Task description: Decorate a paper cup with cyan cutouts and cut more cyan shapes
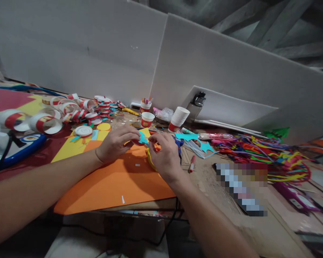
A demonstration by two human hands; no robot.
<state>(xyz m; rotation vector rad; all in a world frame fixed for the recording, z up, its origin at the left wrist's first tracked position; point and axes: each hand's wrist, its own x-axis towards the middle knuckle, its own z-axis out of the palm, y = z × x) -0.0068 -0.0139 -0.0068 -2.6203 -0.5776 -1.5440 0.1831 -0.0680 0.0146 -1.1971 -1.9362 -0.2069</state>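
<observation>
Both hands meet over a large orange paper sheet (113, 182) on the table. My left hand (117, 142) is closed, pinching a small paper piece (143, 137) of cyan and yellow with a red rim. My right hand (165, 157) is also closed on the same piece from the right, and a yellow curved strip (149, 160) shows under its fingers. What exactly the piece is made of is partly hidden by the fingers.
Cut red-and-white paper cup rings (45, 122) pile up at the left. Paper cups (179, 119), a small cup (147, 119), cyan cut-outs (188, 137), a red marker (192, 164) and a heap of coloured pipe cleaners (269, 154) lie to the right. White foam boards (231, 71) stand behind.
</observation>
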